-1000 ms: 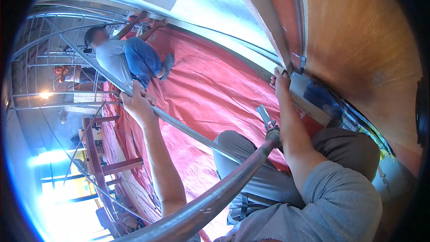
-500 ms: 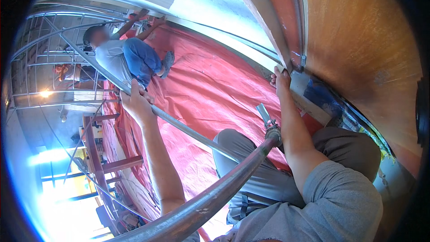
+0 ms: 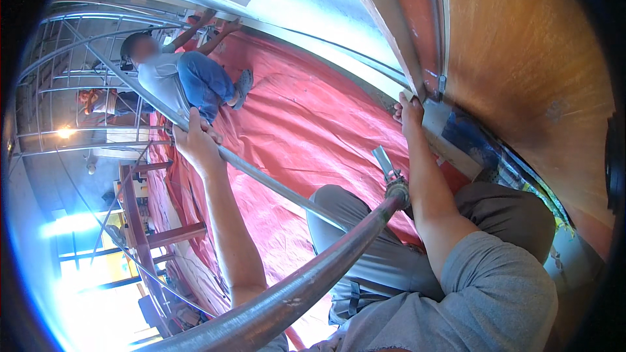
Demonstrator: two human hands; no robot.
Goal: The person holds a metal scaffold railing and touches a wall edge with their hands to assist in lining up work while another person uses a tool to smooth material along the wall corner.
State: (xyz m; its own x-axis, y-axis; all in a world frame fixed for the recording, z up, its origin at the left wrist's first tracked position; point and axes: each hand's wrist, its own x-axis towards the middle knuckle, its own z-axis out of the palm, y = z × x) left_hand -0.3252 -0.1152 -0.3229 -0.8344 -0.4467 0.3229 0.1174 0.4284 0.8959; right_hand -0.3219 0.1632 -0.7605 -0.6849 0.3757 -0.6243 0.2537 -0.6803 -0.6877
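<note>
My left hand (image 3: 197,142) is closed around a thin metal scaffold pipe (image 3: 261,179) that slants across the view. At the right, my right hand (image 3: 409,116) has its fingers curled at the near end of a long white strip (image 3: 355,65), which runs along the foot of a large pale panel (image 3: 313,0). Part of its grip is hidden. Crouching at the far left, another person (image 3: 171,72) reaches with both hands to the strip's far end. A thick metal pipe (image 3: 280,303) with a clamp (image 3: 396,189) crosses in front of my legs.
A creased red sheet (image 3: 293,117) covers the floor. Scaffold bars (image 3: 98,88) stand at the left, with a further person (image 3: 107,101) beyond them. A reddish steel frame (image 3: 140,241) lies at lower left. A brown wooden panel (image 3: 528,58) closes the right side.
</note>
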